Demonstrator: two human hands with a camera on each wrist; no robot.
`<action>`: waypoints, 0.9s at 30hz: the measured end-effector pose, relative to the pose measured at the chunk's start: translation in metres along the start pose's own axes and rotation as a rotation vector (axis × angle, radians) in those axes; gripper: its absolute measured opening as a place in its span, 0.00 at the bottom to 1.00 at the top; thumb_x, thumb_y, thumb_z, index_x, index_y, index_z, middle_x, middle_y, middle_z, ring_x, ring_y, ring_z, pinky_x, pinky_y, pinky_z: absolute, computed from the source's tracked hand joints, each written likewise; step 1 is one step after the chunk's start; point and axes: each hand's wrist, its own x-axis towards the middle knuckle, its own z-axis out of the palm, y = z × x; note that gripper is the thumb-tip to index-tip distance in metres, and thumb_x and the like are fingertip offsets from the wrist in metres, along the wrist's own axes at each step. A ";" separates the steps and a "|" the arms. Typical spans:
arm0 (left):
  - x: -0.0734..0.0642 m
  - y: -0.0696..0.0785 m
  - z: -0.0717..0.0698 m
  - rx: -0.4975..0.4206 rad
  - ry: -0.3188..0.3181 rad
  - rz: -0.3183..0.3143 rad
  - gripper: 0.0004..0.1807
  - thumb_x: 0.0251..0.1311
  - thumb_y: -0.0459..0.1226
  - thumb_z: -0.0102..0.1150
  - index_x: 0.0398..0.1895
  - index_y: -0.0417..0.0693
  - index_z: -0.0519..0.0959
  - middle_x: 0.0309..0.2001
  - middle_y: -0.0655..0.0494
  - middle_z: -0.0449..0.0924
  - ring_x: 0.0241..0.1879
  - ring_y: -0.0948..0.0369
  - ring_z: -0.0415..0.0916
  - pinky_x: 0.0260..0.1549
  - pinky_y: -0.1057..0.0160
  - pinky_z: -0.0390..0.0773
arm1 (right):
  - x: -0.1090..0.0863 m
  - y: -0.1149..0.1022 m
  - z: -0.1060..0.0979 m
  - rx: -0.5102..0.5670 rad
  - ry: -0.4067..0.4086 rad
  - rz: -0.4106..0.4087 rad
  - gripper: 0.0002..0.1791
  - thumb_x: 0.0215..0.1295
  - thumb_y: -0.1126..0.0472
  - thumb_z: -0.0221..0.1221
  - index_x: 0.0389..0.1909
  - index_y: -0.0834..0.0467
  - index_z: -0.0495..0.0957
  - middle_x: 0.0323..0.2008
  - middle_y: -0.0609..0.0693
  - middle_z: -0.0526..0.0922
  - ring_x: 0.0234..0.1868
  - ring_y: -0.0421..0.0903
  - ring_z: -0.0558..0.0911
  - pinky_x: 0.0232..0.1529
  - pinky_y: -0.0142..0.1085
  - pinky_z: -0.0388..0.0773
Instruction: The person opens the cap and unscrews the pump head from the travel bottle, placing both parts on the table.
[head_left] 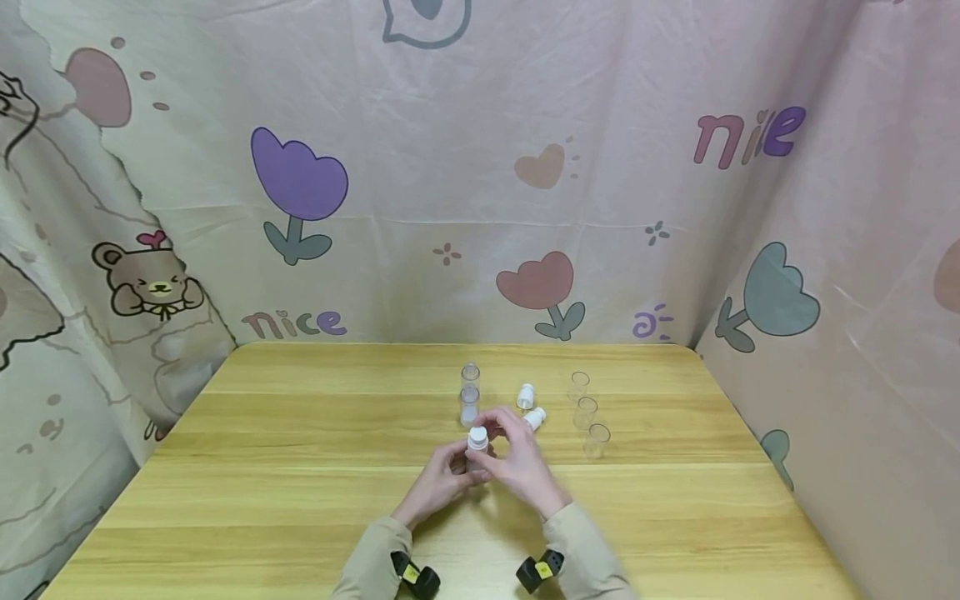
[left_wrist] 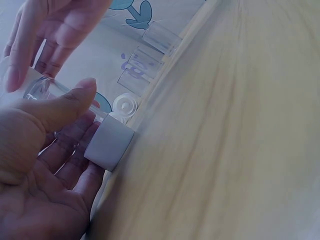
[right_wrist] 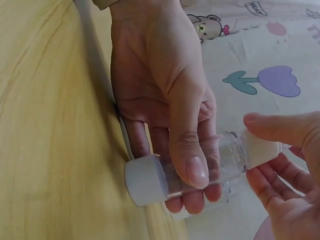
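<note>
My left hand (head_left: 440, 483) grips a small clear bottle (right_wrist: 175, 175) around its body, thumb on one side and fingers on the other. The bottle has a white base (left_wrist: 109, 142), close over the table. My right hand (head_left: 522, 462) pinches the white top piece (head_left: 477, 437) at the bottle's mouth between thumb and fingers. In the head view the bottle stands upright between both hands, its body mostly covered by fingers. Just beyond the right hand are two white top pieces, one upright (head_left: 526, 396) and one lying tilted (head_left: 535, 417), partly behind its fingers.
Two clear bottles (head_left: 469, 406) stand one behind the other past my hands. To the right, three clear cup-like covers (head_left: 597, 442) form a row on the wooden table (head_left: 300, 500). Printed curtains (head_left: 420, 183) hang at the back and sides.
</note>
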 end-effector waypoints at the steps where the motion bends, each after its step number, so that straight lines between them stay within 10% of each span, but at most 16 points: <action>1: 0.000 0.000 0.000 -0.002 -0.001 -0.005 0.27 0.60 0.31 0.66 0.62 0.31 0.74 0.57 0.35 0.81 0.55 0.56 0.82 0.56 0.75 0.79 | 0.000 0.000 0.000 0.004 -0.002 0.000 0.22 0.53 0.69 0.72 0.49 0.60 0.79 0.47 0.52 0.82 0.47 0.48 0.82 0.54 0.35 0.84; 27: 0.000 -0.001 -0.002 0.014 -0.011 0.013 0.28 0.61 0.31 0.65 0.63 0.30 0.72 0.58 0.33 0.80 0.59 0.44 0.79 0.60 0.71 0.79 | 0.000 -0.001 -0.007 -0.054 -0.094 -0.067 0.28 0.53 0.71 0.70 0.58 0.61 0.76 0.54 0.55 0.81 0.53 0.50 0.82 0.62 0.45 0.81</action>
